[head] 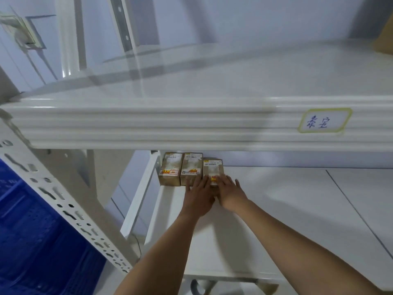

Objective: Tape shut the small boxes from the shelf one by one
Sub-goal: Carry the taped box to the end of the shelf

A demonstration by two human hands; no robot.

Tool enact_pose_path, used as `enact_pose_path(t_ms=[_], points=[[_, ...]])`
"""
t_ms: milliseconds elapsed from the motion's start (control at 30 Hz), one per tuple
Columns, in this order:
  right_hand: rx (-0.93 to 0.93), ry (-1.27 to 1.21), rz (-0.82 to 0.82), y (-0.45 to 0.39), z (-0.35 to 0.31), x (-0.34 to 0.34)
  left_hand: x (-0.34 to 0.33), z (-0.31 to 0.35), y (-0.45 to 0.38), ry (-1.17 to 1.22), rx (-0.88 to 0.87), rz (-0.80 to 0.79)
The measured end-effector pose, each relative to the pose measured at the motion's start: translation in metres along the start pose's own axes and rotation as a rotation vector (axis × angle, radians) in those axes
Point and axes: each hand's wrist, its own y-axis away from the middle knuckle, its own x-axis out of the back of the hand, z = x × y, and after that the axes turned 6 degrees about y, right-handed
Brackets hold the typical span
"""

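Three small brown boxes stand in a row at the back left of the lower white shelf (276, 199). The left box (170, 168) and the middle box (191, 168) stand against each other. The right box (212, 168) sits slightly forward, between my two hands. My left hand (198, 198) lies with straight fingers against its left side. My right hand (228, 193) lies with straight fingers on its right side and top. The box's lower front is hidden behind my hands.
The upper shelf's thick white front beam (170, 124) hangs just above the boxes and carries a handwritten label (324, 120). A perforated white upright (63, 201) slants at the left, with a blue crate (32, 241) beside it. A cardboard corner (383, 39) shows top right.
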Motion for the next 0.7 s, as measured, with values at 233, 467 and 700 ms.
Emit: enact_pose_path(t_ms=[233, 467, 700], points=[[0.007, -0.106, 0.008, -0.035, 0.004, 0.005, -0.012, -0.006, -0.032, 0.025, 0.046, 0.045], [-0.005, -0.141, -0.028, -0.038, 0.007, 0.022, -0.002, 0.003, -0.037, 0.067, 0.071, 0.037], [-0.142, -0.128, 0.078, 0.023, 0.033, 0.056, 0.037, 0.063, -0.021, 0.14, 0.044, -0.012]])
